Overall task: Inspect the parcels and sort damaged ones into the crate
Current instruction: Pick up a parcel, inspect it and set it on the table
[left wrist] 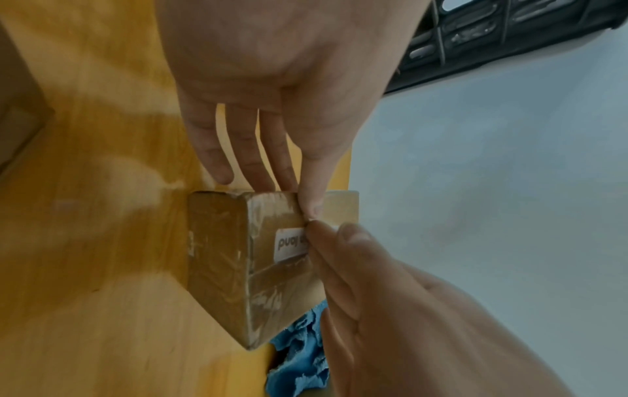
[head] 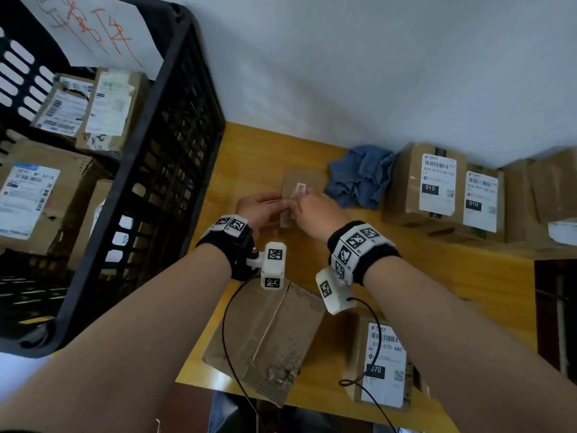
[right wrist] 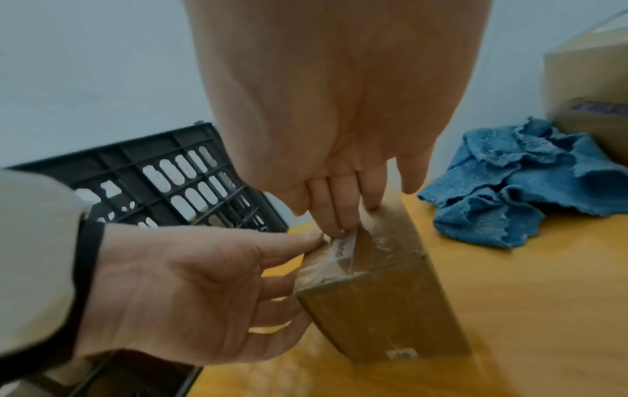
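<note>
The small taped parcel [head: 301,185] sits on the yellow table [head: 468,276], just right of the black crate [head: 175,170] and just left of the crumpled blue cloth [head: 359,179]. Both hands are on it. The left hand [head: 260,207] grasps its near left edge, thumb on the top face and fingers down the side. The right hand [head: 315,214] has its fingertips curled onto the white sticker [left wrist: 289,244] on the top; the right wrist view suggests a pinch at the sticker's edge, though motion blur keeps me from being sure.

This reads as the inspection step: the parcel is being steadied and its taped top checked. The tape looks scuffed and wrinkled (whether that counts as damage I cannot judge from here). The next move calls for turning the parcel to see its other faces, then either lifting it leftward over the crate's tall wall or setting it aside with the sound ones.

Inside the crate, several labelled boxes [head: 31,198] already lie, and a paper sheet with red writing [head: 93,29] hangs on its far wall. Right of the cloth stand two boxes with white "010" labels [head: 437,185]. Nearer the person than the small parcel are a torn, dented flat box [head: 271,335] and, to its right, a box labelled "070" [head: 385,367]. The wrist-camera cables [head: 231,354] trail over these near boxes and could snag on a lift toward the crate.
</note>
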A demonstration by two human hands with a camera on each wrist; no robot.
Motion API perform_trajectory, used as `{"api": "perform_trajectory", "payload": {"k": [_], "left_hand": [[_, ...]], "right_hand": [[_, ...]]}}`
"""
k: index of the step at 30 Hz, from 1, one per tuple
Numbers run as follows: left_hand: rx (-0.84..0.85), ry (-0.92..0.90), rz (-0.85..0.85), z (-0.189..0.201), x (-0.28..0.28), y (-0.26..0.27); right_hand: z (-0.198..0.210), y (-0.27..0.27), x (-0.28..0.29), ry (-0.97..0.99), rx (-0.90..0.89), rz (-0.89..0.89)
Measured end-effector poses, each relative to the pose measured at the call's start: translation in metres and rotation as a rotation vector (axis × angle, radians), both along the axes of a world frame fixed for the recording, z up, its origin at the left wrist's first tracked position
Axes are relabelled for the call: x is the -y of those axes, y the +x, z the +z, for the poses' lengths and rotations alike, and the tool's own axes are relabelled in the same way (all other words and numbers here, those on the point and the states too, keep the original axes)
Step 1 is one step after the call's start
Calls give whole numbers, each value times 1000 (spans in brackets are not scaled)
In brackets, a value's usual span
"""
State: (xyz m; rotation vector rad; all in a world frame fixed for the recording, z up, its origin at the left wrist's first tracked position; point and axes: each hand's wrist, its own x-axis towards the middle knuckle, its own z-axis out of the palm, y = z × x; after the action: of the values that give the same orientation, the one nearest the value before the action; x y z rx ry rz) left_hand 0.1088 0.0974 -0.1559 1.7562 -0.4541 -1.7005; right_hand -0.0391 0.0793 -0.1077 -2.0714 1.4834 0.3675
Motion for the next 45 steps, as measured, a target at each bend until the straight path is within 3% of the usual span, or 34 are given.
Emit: {"api": "perform_trajectory", "payload": {"k": [5, 8, 11, 14, 17, 24, 31, 38, 41, 45], "left_hand": [[12, -11, -17, -3, 1, -1], [14, 2, -25, -1, 1, -1], [6, 2, -30, 5, 0, -2], [17, -5, -24, 5, -1, -5], [79, -82, -63, 3, -3, -9], [137, -168, -112, 2, -2, 0], [-8, -211, 187, 16, 4, 10], [73, -165, 144, 7, 3, 10], [59, -123, 84, 7, -4, 4], [42, -111, 95, 16, -2, 0]], "right_hand": [[1, 3, 6, 40, -51, -4], [12, 2, 8, 102, 46, -59], [21, -11, 11, 52, 327, -346], [11, -20, 11, -27, 424, -627], [-6, -14, 3, 151, 473, -763], [-14, -19, -3, 134, 644, -942], [-13, -23, -3, 151, 762, -767], [-22, -23, -9, 193, 759, -702], [-9, -23, -9, -13, 598, -643], [21, -19, -12, -282, 607, -440]]}}
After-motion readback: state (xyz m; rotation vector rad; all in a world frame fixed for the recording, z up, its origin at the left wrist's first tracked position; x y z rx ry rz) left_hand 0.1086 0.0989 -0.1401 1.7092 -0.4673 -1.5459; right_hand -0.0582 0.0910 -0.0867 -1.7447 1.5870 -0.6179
